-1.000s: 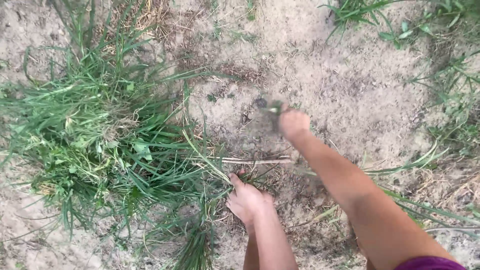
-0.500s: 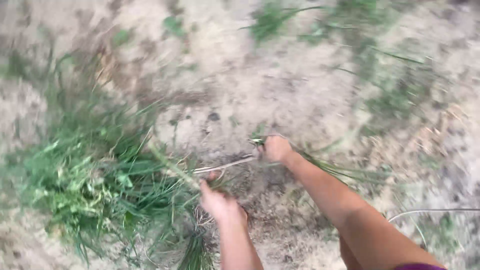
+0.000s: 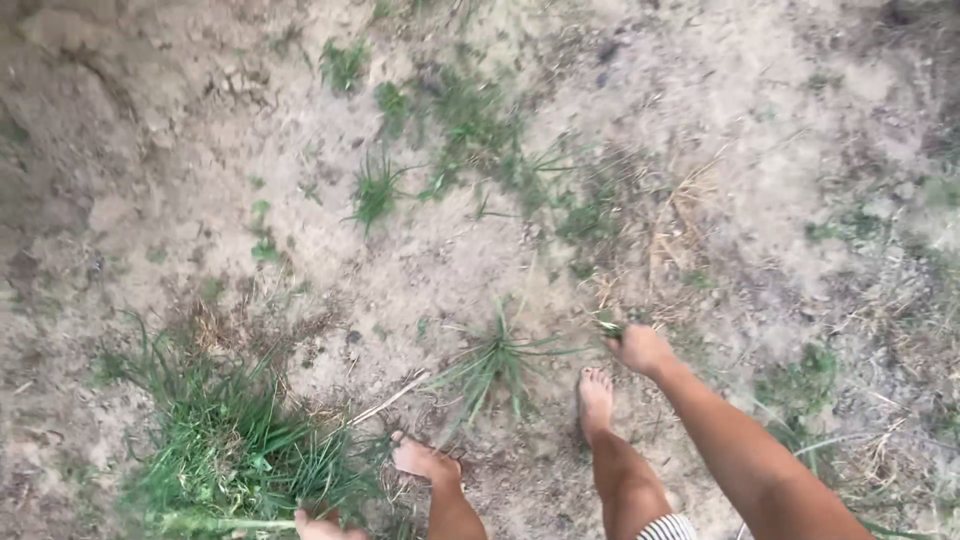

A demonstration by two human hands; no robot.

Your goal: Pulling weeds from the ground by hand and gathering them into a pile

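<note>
The view is now lifted: the right hand (image 3: pixel 640 348) is closed, apparently on a green-handled tool (image 3: pixel 607 326); the left hand (image 3: pixel 320 526), barely seen, grips the grass bundle (image 3: pixel 240 450).

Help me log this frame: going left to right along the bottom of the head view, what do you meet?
Grass pile → left hand → left foot → small grass tuft → right foot → right hand, closed on something green.
</note>
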